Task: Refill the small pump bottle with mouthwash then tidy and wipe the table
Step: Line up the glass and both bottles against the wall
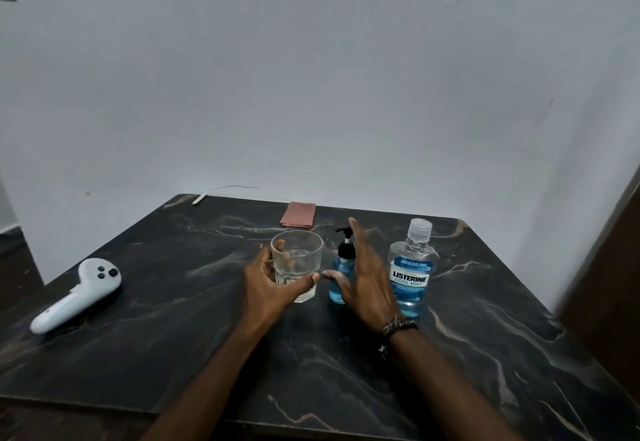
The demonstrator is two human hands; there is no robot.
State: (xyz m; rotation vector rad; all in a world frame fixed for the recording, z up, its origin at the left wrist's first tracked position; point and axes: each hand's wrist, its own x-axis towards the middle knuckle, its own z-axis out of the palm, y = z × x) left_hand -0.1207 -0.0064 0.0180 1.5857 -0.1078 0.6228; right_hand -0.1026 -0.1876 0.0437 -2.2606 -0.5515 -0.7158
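A small pump bottle point(338, 269) with blue liquid and a black pump stands mid-table. Beside it on the right stands a large Listerine mouthwash bottle point(412, 267) with a clear cap. A clear glass tumbler point(300, 260) stands to the left of the pump bottle. My left hand point(268, 285) curls around the tumbler, thumb in front and fingers behind it. My right hand point(367, 278) is open with straight fingers, right beside the pump bottle and partly covering it. A folded pink cloth point(298, 214) lies at the far edge of the table.
The dark marble table point(173, 354) meets a white wall at the back. A white game controller point(78, 293) lies at the left. A white cable point(214, 193) rests at the far left corner. A dark wooden panel point(609, 285) stands to the right.
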